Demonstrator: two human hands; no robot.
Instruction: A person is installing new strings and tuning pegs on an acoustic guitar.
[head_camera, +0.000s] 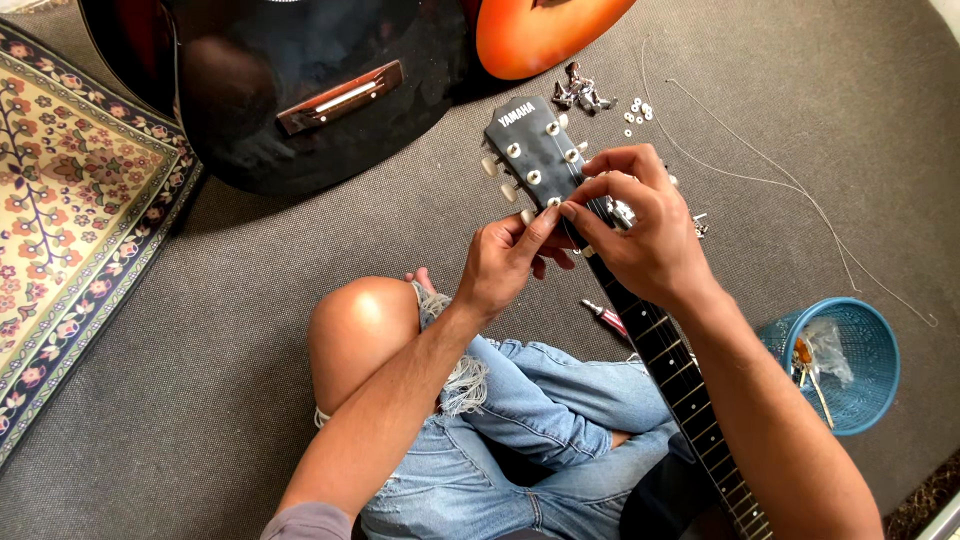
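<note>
A dark guitar headstock (530, 145) with cream tuner knobs points away from me, and its fretted neck (690, 390) runs back toward my lap. My left hand (505, 262) reaches up from below, its fingertips pinching at the lowest tuner on the headstock's left edge. From the right, my right hand (640, 225) is wrapped over the headstock's base, fingers curled on a small metal tuner part. The fingertips of both hands meet there. What lies between them is too small to tell.
A black guitar body (300, 90) and an orange guitar body (540, 35) lie ahead on grey carpet. Loose tuner hardware (580, 92) and white washers (637, 112) sit beyond the headstock. Also here are wire strings (790, 185), a blue basket (865, 335), a small red tool (605, 318) and a patterned rug (70, 200).
</note>
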